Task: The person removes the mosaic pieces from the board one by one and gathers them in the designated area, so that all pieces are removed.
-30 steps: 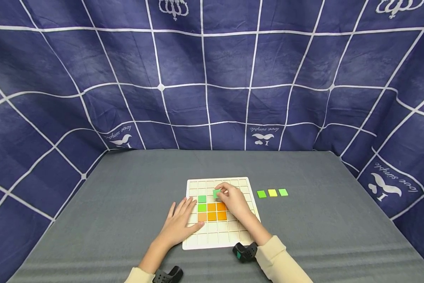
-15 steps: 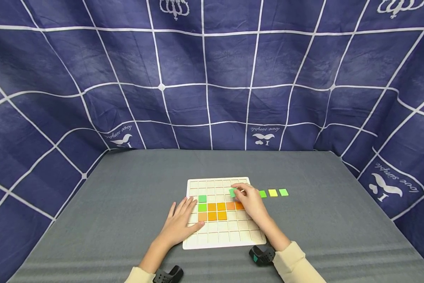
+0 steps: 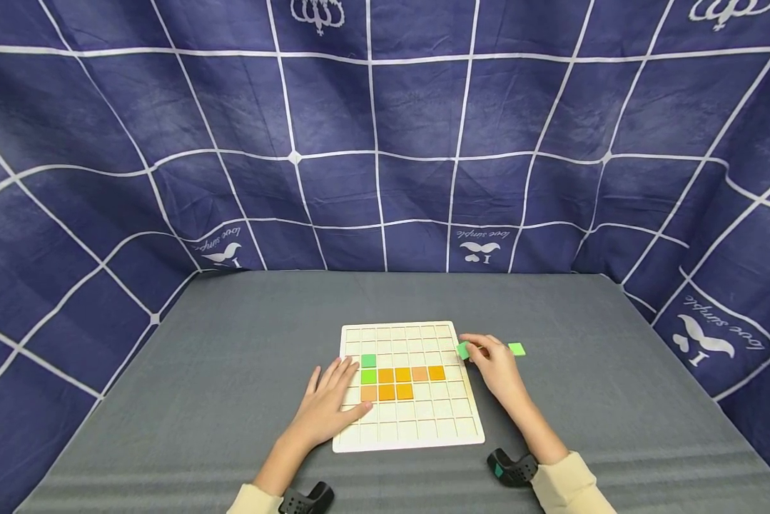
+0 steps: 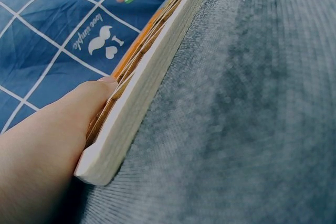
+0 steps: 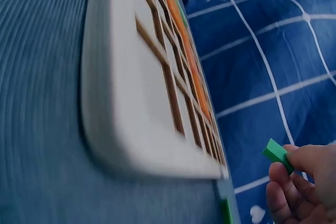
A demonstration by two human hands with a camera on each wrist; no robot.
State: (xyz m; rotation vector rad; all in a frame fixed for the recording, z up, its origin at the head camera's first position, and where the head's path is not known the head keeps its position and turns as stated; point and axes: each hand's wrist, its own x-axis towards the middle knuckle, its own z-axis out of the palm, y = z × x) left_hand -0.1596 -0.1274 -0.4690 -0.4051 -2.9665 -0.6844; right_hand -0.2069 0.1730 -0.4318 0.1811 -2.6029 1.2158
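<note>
My right hand [image 3: 497,364] pinches a small green square tile [image 3: 464,350] between thumb and fingers, at the right edge of a white gridded board [image 3: 423,428]. The right wrist view shows that tile [image 5: 277,155] tilted in the fingertips, raised beside the board. My left hand [image 3: 323,407] lies with fingers spread on the board's left edge. Near its fingertips, a green tile [image 3: 368,360], a bright green tile [image 3: 368,376] and a light orange tile [image 3: 368,393] form a column. Several orange tiles [image 3: 403,375] sit in the grid to their right.
A light green tile [image 3: 517,349] lies on the grey tabletop [image 3: 584,371] just right of my right hand, which hides other loose tiles in the head view. A blue curtain with white lines [image 3: 417,193] surrounds the table at the back and sides.
My right hand has moved right with the green tile, from over the board's middle to its right edge. It now covers part of the loose tile row. The left hand stays put.
</note>
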